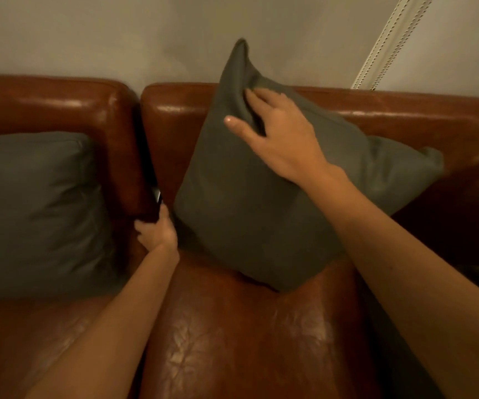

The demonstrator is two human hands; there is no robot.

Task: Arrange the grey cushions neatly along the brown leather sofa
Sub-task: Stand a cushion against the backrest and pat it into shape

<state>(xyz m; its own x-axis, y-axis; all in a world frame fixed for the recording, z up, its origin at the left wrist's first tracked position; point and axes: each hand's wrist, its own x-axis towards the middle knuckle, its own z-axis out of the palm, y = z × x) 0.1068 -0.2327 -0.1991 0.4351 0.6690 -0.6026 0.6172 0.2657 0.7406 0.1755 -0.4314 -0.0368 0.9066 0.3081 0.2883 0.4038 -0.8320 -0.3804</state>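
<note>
— Is there a word, a brand or a number anywhere in front of you?
— No, there's nothing you can read. The tilted grey cushion (232, 211) shows you plain fabric, and so does the left grey cushion (31, 211).
— What about a tag or stamp on the leather?
— You get only shine and creases on the brown leather sofa (232, 341), and the wall (88, 38) behind it carries no sign.

A home living room.
A brown leather sofa (232, 326) stands against a plain pale wall (88, 33), soft grey cushions (31, 211) lean on its backrests, and a white beaded strip (388, 44) runs down the wall behind it.
</note>
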